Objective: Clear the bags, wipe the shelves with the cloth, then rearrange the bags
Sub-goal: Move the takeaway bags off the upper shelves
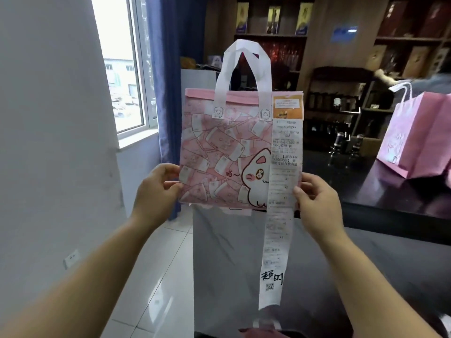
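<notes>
A flat pink bag (219, 147) with a cartoon cat print and white handles is held upright in front of me. My left hand (156, 191) pinches its lower left edge. My right hand (317, 201) pinches its lower right edge, over a long white receipt (275, 240) that is stuck to the bag's right side and hangs down past its bottom. A second pink bag (415, 135) stands on the dark counter (380, 191) at the right. No cloth is in view.
Dark wooden shelves (341, 101) with boxes and bottles line the back wall. A person's arm (390, 78) reaches in at the far right. A window and blue curtain (166, 93) are at the left, and a tiled floor lies below.
</notes>
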A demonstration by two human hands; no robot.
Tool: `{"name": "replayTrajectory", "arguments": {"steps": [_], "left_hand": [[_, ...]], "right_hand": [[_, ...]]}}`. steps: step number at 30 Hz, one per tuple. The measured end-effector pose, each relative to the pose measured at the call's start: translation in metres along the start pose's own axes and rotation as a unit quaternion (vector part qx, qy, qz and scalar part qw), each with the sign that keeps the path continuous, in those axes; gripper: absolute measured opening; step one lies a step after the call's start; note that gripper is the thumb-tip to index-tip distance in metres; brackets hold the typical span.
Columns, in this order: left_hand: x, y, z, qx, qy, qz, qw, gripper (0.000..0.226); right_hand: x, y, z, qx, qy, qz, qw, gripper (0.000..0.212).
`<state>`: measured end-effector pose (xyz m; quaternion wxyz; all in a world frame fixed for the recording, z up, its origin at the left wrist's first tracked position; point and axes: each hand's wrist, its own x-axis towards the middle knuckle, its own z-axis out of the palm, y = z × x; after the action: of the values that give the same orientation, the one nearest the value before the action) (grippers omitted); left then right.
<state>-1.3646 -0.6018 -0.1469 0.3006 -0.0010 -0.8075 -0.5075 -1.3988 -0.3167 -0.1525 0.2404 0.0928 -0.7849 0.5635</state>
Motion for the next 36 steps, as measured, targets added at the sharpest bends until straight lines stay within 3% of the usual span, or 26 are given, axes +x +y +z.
{"name": "replayTrajectory", "arguments": {"steps": [14, 29, 36], "left_hand": [[0.140, -0.074, 0.092, 0.033, 0.000, -0.036, 0.999, 0.022], [0.147, -0.080, 0.106, 0.012, -0.004, -0.036, 0.999, 0.029], [0.130, -0.072, 0.097, 0.041, 0.007, -0.038, 0.998, 0.041]], "right_hand": [[0.129, 0.082, 0.047, 0.010, -0.005, 0.044, 0.999, 0.022], [0.147, 0.087, 0.047, 0.046, -0.016, 0.019, 0.999, 0.016], [0.137, 0.076, 0.034, 0.037, 0.020, 0.000, 0.999, 0.018]]}}
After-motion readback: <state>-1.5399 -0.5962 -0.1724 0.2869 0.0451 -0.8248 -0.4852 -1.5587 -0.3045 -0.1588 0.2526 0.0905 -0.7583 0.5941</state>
